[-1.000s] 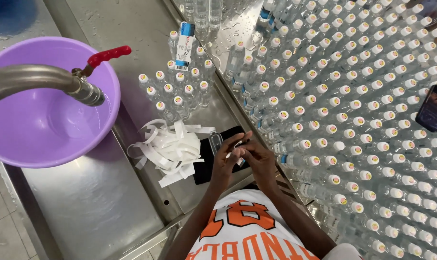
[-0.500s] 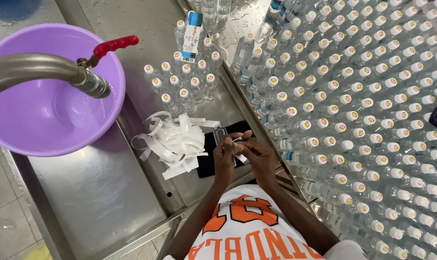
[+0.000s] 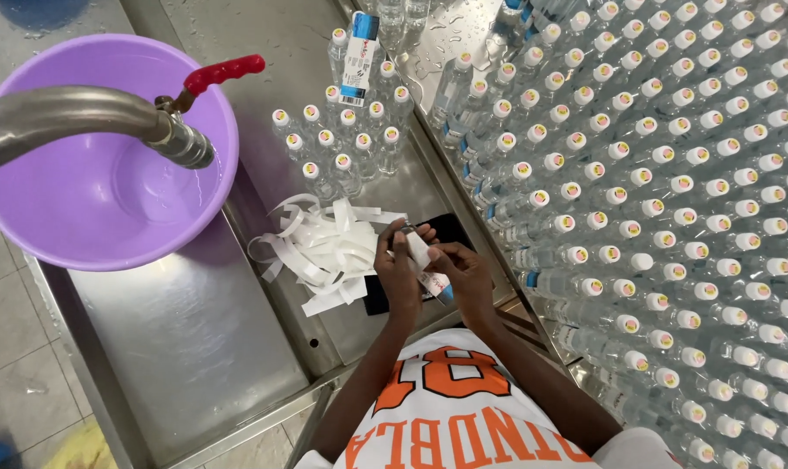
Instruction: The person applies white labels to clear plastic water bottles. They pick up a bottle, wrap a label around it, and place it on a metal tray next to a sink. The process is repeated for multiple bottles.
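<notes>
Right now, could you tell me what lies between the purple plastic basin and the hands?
In the head view, a heap of white paper strips on the steel tray.

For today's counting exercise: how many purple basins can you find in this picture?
1: the purple basin sits at the upper left on the metal tray, under the tap. None seems hidden.

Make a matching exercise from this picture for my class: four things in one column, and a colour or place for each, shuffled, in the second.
Things:
1. basin
2. valve handle
3. pile of paper strips
4. small bottle

Descriptions:
A. red, on the metal pipe
B. held between the left hand and right hand
C. purple, under the pipe
D. white, on the steel tray

Pairs: 1-C, 2-A, 3-D, 4-B
</notes>
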